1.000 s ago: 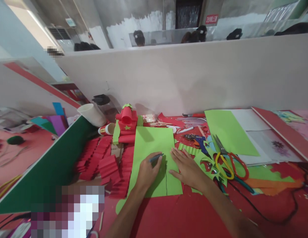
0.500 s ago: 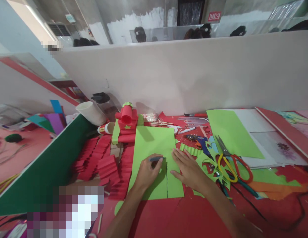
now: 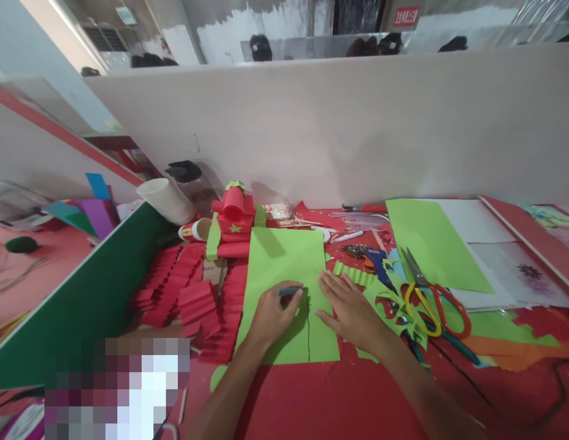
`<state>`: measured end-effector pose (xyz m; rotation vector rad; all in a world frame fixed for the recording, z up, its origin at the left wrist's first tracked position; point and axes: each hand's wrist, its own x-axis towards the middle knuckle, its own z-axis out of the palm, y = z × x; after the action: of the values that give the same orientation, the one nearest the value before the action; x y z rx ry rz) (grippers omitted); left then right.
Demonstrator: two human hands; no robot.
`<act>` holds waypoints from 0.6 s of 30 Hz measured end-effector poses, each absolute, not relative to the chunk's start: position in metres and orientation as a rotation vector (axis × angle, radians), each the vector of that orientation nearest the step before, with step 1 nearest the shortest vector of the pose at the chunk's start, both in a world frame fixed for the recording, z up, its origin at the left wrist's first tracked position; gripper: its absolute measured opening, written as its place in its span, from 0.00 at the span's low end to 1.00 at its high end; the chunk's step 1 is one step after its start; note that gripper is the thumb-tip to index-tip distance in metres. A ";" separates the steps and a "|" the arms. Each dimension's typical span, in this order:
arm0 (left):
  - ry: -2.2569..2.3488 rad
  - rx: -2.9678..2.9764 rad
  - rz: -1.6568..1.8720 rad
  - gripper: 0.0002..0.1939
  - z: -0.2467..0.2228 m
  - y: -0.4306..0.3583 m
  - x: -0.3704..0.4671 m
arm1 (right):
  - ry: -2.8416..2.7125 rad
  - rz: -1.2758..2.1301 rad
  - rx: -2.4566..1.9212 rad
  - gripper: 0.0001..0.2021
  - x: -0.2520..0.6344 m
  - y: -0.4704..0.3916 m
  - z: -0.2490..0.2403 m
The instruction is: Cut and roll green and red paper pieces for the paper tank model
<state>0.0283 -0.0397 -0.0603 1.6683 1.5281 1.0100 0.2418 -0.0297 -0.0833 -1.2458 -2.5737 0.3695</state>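
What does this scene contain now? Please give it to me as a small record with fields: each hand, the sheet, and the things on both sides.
Left hand: grips a dark pen
Right hand: flat, fingers spread, on the sheet's right part
Sheet: green paper, lying flat
Mark: a dark line, running from the near edge up toward the pen
Left of sheet: folded red paper
Right of sheet: blue glue gun; scissors with one yellow and one red handle
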 end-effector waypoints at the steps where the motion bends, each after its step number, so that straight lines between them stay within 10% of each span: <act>1: 1.518 1.678 1.007 0.13 -0.059 -0.040 0.028 | -2.577 0.369 -1.242 0.34 0.242 -0.030 -0.083; 18: 1.484 1.683 0.958 0.13 -0.056 -0.041 0.027 | -2.583 0.319 -1.228 0.33 0.242 -0.030 -0.082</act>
<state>0.0265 -0.0409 -0.0559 1.6829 1.4836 0.9582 0.2421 -0.0295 -0.0824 -1.2281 -2.5831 0.3187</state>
